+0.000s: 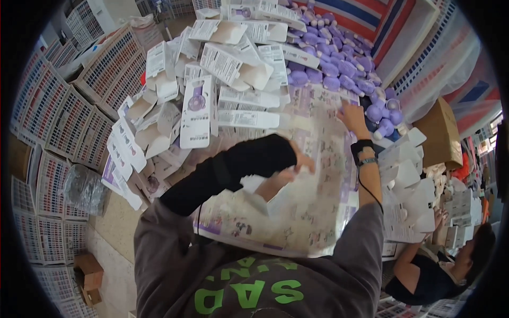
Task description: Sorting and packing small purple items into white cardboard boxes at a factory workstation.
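My left hand (pixel 302 160), under a black sleeve, hangs over the middle of the table with its fingers bent and partly smeared. Just below it is an open white carton (pixel 272 189), tilted, its brownish inside showing; whether the fingers touch it I cannot tell. Farther off to the right, my right hand (pixel 351 117) reaches low over the table beside the pile of purple handheld fans (pixel 331 69). Its fingers are apart, and no object shows in them. Several loose purple fans (pixel 386 114) lie just right of that hand.
A heap of open white cartons (pixel 222 63) covers the table's far left. More white cartons (pixel 405 201) stand at the right, near a brown cardboard box (pixel 439 135). Stacked plastic crates (pixel 58 122) line the left side. A co-worker (pixel 432 267) sits at the lower right.
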Available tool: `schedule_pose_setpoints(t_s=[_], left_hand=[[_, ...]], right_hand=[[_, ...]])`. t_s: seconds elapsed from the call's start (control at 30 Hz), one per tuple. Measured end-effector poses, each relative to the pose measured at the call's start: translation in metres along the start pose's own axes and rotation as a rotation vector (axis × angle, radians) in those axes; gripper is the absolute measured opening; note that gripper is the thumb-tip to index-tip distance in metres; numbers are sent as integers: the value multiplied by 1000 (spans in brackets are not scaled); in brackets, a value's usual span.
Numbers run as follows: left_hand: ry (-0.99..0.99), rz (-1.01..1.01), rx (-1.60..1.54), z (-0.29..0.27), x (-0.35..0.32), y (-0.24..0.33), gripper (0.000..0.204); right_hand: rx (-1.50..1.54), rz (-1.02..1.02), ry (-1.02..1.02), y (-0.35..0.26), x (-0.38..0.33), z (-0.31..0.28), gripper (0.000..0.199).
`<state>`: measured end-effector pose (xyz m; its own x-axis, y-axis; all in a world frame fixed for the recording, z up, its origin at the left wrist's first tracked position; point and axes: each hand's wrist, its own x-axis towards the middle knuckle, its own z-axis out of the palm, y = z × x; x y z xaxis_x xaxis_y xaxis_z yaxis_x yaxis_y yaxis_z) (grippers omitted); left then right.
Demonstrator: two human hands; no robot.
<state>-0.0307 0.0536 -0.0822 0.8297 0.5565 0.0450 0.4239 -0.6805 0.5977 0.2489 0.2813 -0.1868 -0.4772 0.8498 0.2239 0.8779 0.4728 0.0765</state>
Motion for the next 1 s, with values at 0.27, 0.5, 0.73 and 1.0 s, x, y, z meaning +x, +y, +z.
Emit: schedule_pose_setpoints(t_s=[0.27,0.5,0.73,1.0], left_hand=[[897,-414,46,15,-93,72,50],[749,-566,-389,109,-87,86,49],[922,-123,-1252,186,-46,22,82],[1238,-274,-233,188,-35,66,95]], right_hand=[[1963,-252,482,-150,-147,-193,45],[2077,-600,113,-229,-168,-179,32],[2076,-466,386,-244,-187,-155,41],[1698,-201,504,-242,-185,-164,29]])
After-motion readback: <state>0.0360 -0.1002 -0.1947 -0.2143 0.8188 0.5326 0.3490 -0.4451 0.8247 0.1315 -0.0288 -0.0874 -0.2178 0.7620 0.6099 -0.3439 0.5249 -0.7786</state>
